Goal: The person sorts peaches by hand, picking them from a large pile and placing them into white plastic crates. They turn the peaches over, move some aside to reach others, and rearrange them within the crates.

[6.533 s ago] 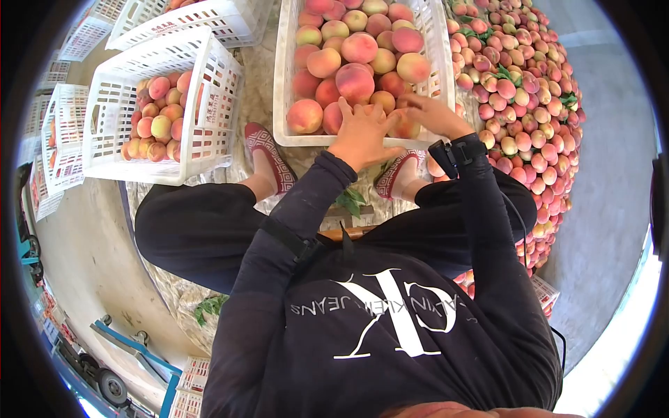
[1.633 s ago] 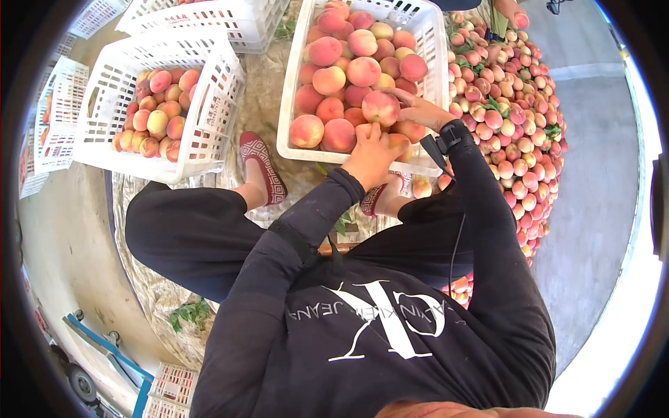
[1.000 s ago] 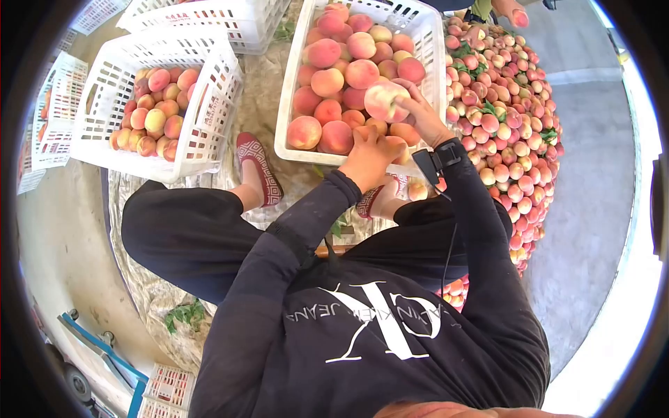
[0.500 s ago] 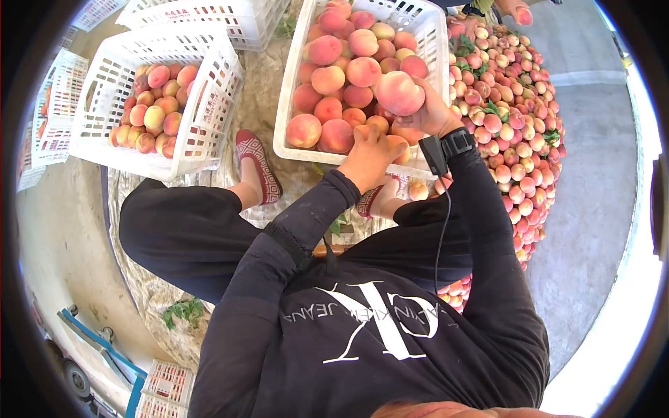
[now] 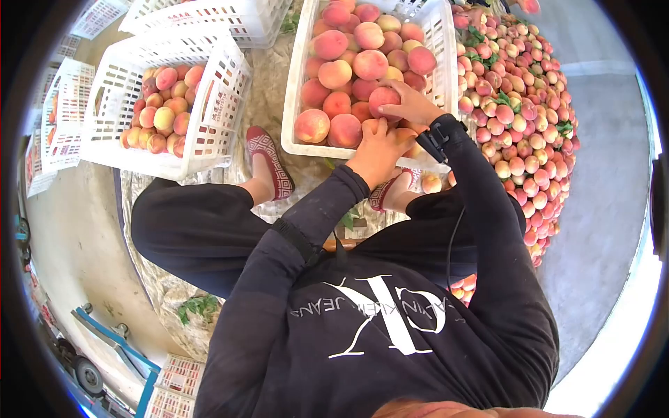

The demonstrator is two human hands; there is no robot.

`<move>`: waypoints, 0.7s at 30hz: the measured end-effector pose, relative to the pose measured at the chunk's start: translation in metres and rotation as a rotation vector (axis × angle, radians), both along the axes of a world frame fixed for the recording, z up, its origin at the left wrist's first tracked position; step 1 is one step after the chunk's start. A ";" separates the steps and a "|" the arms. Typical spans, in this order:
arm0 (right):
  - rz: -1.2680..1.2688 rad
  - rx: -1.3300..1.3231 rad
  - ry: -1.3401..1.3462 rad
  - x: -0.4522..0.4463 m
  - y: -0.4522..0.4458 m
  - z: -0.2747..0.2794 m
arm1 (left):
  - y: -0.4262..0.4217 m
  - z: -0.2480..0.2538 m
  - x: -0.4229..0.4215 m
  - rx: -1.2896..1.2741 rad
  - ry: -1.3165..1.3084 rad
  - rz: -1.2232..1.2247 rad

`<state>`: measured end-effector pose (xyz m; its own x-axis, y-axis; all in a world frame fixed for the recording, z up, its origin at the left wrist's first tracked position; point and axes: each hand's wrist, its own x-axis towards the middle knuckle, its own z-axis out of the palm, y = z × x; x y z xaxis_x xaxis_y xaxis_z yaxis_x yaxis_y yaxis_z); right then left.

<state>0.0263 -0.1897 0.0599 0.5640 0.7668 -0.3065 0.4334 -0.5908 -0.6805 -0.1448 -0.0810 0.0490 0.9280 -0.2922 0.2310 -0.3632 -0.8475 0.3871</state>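
A white plastic crate (image 5: 291, 115) full of red and yellow peaches stands in front of my feet. My right hand (image 5: 412, 108) has its fingers round a red peach (image 5: 383, 99), low over the fruit at the crate's near right part. Just beside it, my left hand (image 5: 378, 150) reaches over the near rim. Its fingers and thumb curve about an orange peach (image 5: 405, 134), which is partly hidden by both hands.
A second white crate (image 5: 202, 132), partly filled with peaches, stands to the left, with another crate (image 5: 209, 21) behind it. A big heap of peaches (image 5: 523, 132) with some leaves lies on the right. Another person's hand (image 5: 526, 5) shows at the top right.
My right hand has lowered its peach from above the crate down among the other fruit, moving slightly left. My left hand stays near the crate's front rim. The view has shifted a little.
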 end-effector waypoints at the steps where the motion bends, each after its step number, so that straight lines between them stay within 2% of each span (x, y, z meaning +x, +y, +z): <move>1: 0.055 0.016 0.008 0.000 -0.002 0.002 | 0.001 0.002 0.000 -0.014 -0.003 -0.003; 5: 0.049 0.076 0.099 -0.001 -0.024 -0.001 | 0.003 -0.001 -0.002 -0.027 0.001 -0.029; 8: 0.061 0.106 -0.062 -0.018 -0.029 -0.006 | 0.009 -0.003 -0.005 -0.028 0.032 -0.065; 10: 0.075 0.114 -0.098 -0.016 -0.031 -0.014 | 0.021 -0.004 -0.001 -0.133 -0.048 -0.149; 11: 0.105 0.100 -0.132 -0.014 -0.032 -0.019 | 0.029 -0.002 0.005 -0.109 -0.047 -0.167; 13: 0.080 0.107 -0.139 -0.017 -0.033 -0.018 | 0.049 0.016 0.020 -0.566 0.333 -0.059; 14: 0.079 0.088 -0.144 -0.020 -0.033 -0.018 | 0.062 0.025 0.039 -0.588 0.303 -0.088; 15: 0.066 0.104 -0.139 -0.021 -0.034 -0.022 | 0.068 0.030 0.047 -0.571 0.313 -0.095; 17: 0.072 0.129 -0.136 -0.017 -0.034 -0.027 | 0.075 0.035 0.060 -0.419 0.039 0.165; 18: 0.068 0.135 -0.135 -0.018 -0.033 -0.026 | 0.080 0.032 0.074 -0.413 0.040 0.162; 20: 0.032 0.033 -0.125 -0.022 -0.033 -0.018 | 0.090 0.016 0.111 -0.148 -0.086 0.111; 21: 0.021 0.042 -0.120 -0.027 -0.032 -0.011 | 0.090 0.004 0.124 -0.138 -0.080 0.101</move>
<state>-0.0003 -0.2222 0.0485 0.5783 0.7896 -0.2053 0.5250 -0.5528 -0.6472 -0.0204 0.0089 0.0528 0.9283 -0.1587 0.3364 -0.3130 -0.8220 0.4759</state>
